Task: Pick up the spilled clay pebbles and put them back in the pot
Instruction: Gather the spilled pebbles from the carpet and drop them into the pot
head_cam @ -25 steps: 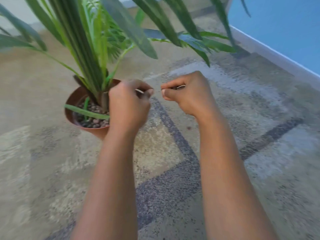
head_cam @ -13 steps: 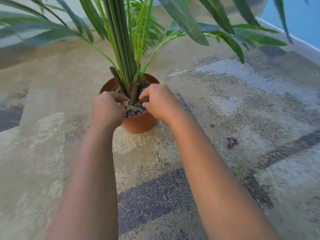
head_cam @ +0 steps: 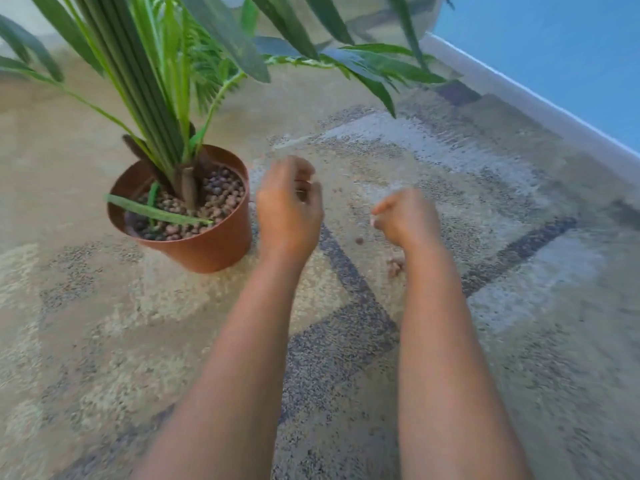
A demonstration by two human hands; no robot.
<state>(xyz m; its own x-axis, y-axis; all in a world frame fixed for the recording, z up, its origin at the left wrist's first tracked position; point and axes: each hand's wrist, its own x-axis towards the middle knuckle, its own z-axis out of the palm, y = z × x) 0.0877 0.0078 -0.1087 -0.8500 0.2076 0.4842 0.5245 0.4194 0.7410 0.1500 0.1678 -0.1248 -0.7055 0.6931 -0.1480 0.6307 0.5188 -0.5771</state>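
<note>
A brown plastic pot point(head_cam: 207, 251) with a green palm stands on the carpet at the left, filled with brown clay pebbles point(head_cam: 221, 194). My left hand point(head_cam: 287, 211) hovers just right of the pot, fingers loosely curled and apart, and I see nothing in it. Further right, my right hand point(head_cam: 407, 220) is curled into a loose fist, knuckles up; motion blur hides what is under the fingers. One spilled pebble point(head_cam: 359, 240) lies on the carpet between my hands. A small cluster of pebbles point(head_cam: 394, 266) lies beside my right wrist.
The floor is a patterned beige and grey carpet point(head_cam: 346, 341). Long palm leaves point(head_cam: 304, 36) hang over the area above my hands. A white skirting board point(head_cam: 519, 98) and a blue wall point(head_cam: 554, 46) run along the right.
Both hands were at the pot's rim over the pebbles half a second ago; they have since moved right, away from the pot and over the carpet near the spilled pebbles.
</note>
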